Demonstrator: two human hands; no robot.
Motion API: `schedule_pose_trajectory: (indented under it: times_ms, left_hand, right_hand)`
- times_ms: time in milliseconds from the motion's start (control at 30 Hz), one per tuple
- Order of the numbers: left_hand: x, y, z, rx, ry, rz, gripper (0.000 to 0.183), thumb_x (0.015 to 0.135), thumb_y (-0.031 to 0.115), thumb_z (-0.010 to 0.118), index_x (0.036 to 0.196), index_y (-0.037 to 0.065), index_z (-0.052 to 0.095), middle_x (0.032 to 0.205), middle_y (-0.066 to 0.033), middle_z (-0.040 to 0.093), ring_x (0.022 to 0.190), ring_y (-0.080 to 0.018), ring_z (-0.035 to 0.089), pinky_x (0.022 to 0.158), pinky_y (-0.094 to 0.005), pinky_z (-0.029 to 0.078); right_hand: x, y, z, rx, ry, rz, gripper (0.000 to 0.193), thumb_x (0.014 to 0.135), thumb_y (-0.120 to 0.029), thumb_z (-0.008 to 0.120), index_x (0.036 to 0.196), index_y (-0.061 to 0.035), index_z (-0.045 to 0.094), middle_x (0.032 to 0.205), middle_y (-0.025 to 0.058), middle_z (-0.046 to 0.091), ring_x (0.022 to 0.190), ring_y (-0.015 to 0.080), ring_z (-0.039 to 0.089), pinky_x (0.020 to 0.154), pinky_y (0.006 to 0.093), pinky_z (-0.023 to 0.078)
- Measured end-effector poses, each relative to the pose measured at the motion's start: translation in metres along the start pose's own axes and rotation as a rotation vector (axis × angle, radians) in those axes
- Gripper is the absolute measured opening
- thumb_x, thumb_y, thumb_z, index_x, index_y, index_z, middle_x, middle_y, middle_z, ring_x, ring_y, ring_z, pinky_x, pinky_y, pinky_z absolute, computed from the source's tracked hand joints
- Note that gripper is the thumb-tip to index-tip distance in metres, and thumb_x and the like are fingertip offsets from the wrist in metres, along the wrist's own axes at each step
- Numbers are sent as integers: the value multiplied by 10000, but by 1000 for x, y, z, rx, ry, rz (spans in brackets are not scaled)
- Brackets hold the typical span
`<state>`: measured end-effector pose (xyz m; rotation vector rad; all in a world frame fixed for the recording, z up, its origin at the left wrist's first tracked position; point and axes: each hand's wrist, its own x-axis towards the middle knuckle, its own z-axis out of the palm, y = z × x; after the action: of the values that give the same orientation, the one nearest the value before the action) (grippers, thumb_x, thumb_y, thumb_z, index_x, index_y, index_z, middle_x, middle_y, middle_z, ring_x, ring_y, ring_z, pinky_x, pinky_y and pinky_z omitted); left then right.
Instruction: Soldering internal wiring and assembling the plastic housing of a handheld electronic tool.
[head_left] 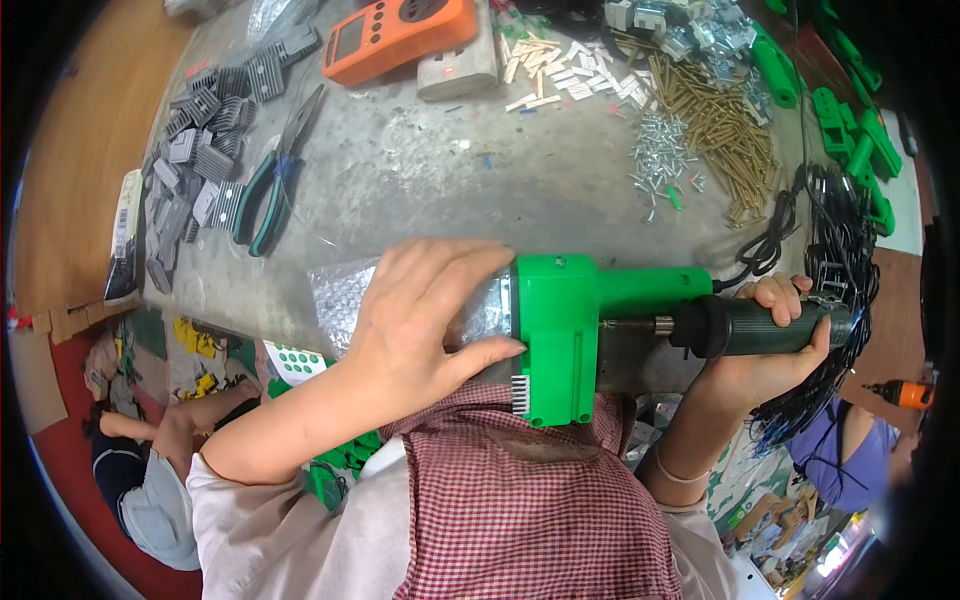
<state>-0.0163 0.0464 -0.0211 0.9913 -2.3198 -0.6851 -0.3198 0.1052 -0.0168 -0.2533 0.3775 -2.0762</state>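
Observation:
A green plastic device housing (556,330) with a side handle lies at the near table edge, against my checked apron. My left hand (425,300) is wrapped over its left end, where clear bubble wrap (340,300) and a shiny clear part show. In my right hand (775,330) is a dark electric screwdriver (750,328), held level. Its bit points left and meets the right side of the housing; whether it sits in a screw I cannot make out. A black cord (765,245) runs from the handle's end.
Grey ribbed blocks (205,150) and teal-handled pliers (270,200) lie at left. An orange meter (400,35) stands at the back. Brass screws (725,140), small silver screws (660,150) and white strips (590,75) are heaped at back right. Black cables (845,250) hang over the right edge.

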Motion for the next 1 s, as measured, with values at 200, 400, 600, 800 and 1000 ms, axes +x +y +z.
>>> schedule_pose_trajectory:
  times_ms: [200, 400, 600, 800, 1000]
  left_hand:
    - [-2, -3, 9, 40, 61, 58, 634, 736, 408, 784, 1181, -7, 606, 1172, -160, 653, 1021, -328, 637, 849, -410, 463]
    - [-1, -7, 14, 42, 102, 118, 629, 768, 437, 740, 1151, -46, 613, 1137, -185, 656, 965, -335, 647, 820, -410, 473]
    - [1, -7, 15, 22, 116, 137, 611, 792, 435, 725, 1134, -58, 609, 1131, -192, 657, 947, -338, 649, 820, -412, 471]
    - [7, -5, 0, -6, 10, 71, 658, 780, 436, 747, 1204, -34, 567, 1154, -185, 641, 1004, -340, 633, 834, -422, 473]
    - [52, 4, -34, -157, -614, -211, 728, 773, 440, 785, 1290, -1, 524, 1189, -210, 599, 1107, -409, 573, 950, -446, 470]
  right_hand:
    - [-2, 7, -1, 17, -24, -18, 286, 857, -289, 604, 980, -57, 489, 734, -14, 457, 632, 105, 497, 706, 287, 469]
    - [3, 6, -9, 47, -103, 24, 276, 842, -274, 615, 957, -53, 495, 719, -11, 464, 635, 102, 500, 698, 282, 462]
    - [4, 6, -8, 72, -136, 32, 272, 844, -266, 613, 964, -50, 498, 720, -16, 467, 623, 100, 495, 704, 286, 459]
    - [3, 7, -6, 14, -78, 0, 329, 858, -272, 606, 1050, -40, 472, 742, -13, 457, 638, 100, 496, 704, 283, 446]
    - [2, 6, -3, 32, -42, -2, 348, 872, -279, 600, 1080, -39, 455, 758, -5, 434, 644, 99, 479, 704, 279, 440]
